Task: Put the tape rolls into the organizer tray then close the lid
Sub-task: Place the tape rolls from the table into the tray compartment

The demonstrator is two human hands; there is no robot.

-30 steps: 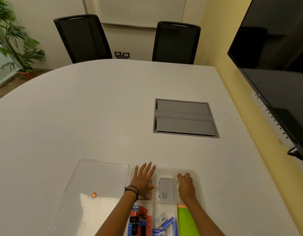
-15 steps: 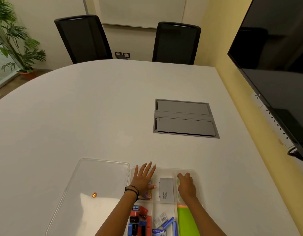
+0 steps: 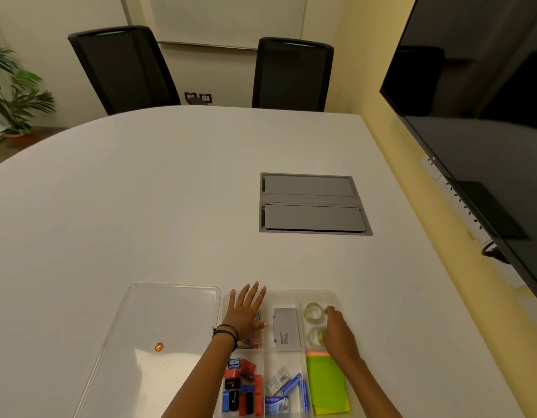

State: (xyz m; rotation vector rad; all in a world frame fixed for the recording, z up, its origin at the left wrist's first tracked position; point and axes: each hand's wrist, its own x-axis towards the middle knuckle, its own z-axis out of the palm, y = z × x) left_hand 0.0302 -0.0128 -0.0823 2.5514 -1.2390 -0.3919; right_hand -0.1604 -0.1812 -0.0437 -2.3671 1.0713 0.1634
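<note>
Head view: white table (image 3: 140,206), clear lid (image 3: 158,321) flat at the near edge, organizer tray (image 3: 336,297) touching its right side. Left hand (image 3: 244,315) lies flat, fingers spread, on the tray's far-left compartment. Right hand (image 3: 339,333), grip loosely curled and holding nothing, covers part of the nearer tape roll (image 3: 315,335); the farther tape roll (image 3: 314,312) sits just beside its fingertips, far-right compartment.

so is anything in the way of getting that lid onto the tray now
Both hands are. The left hand lies flat over the tray's far-left compartment, and the right hand rests beside the two tape rolls in the far-right one. The lid lies flat on the table, left of the tray.
</note>
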